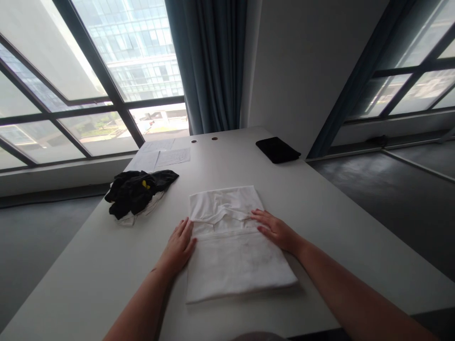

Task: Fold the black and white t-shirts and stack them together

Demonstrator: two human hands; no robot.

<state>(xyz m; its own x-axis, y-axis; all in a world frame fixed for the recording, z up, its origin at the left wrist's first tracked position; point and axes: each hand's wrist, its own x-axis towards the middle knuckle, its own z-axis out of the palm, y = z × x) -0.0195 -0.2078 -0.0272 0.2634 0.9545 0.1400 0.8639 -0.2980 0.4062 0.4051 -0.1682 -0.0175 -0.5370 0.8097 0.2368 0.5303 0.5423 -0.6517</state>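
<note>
A white garment (238,265), folded into a flat rectangle, lies on the table in front of me. Its upper part shows a folded-over edge and some creases; whether it is a shirt I cannot tell. My left hand (178,246) rests along the garment's left side, fingers stretched out and touching its edge. On the opposite side, my right hand (275,229) lies palm down with spread fingers over the garment's right edge. Neither hand grasps anything.
The white table (117,265) runs toward a window. At the left is a crumpled pile of black clothing (133,192) with some white cloth beneath. Paper sheets (174,156) lie behind it. A folded black cloth (277,149) sits near the right edge.
</note>
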